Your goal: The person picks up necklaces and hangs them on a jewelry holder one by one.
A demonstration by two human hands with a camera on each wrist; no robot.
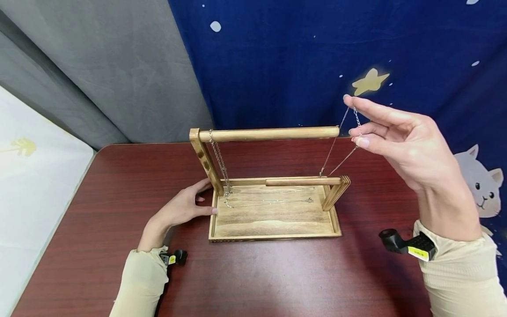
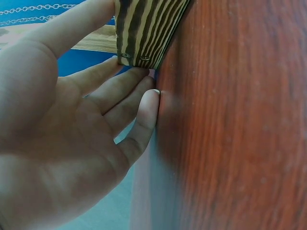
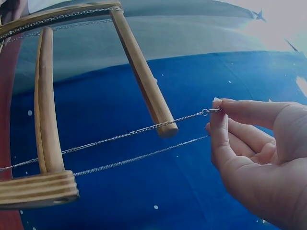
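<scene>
A: Where is the held chain [image 3: 124, 135]?

B: It is drawn out past the right end of the wooden stand [image 1: 207, 163] and is led down to the stand's lower bar [image 1: 301, 182]. Whether it is looped around that bar cannot be told.

A: And the fingers?

B: By those of the right hand [image 1: 416, 145], the chain is pinched near its clasp [image 3: 211, 110]. Those of the left hand [image 1: 180, 207] are unclenched; the stand's left end is touched by them, perhaps for steadying.

A: How much is judged done?

B: Part of it, it seems. Several strands [image 1: 219, 156] are hung at the left end of the stand's upper bar [image 1: 273, 134], while further chains [image 1: 310, 200] are laid in the stand's tray [image 1: 273, 224]. The held one is not yet released, so its handling is judged unfinished; whether the laid ones are left for hanging is not shown.

A: And the stand itself?

B: It is set upright on the counter [image 1: 253, 281].
</scene>
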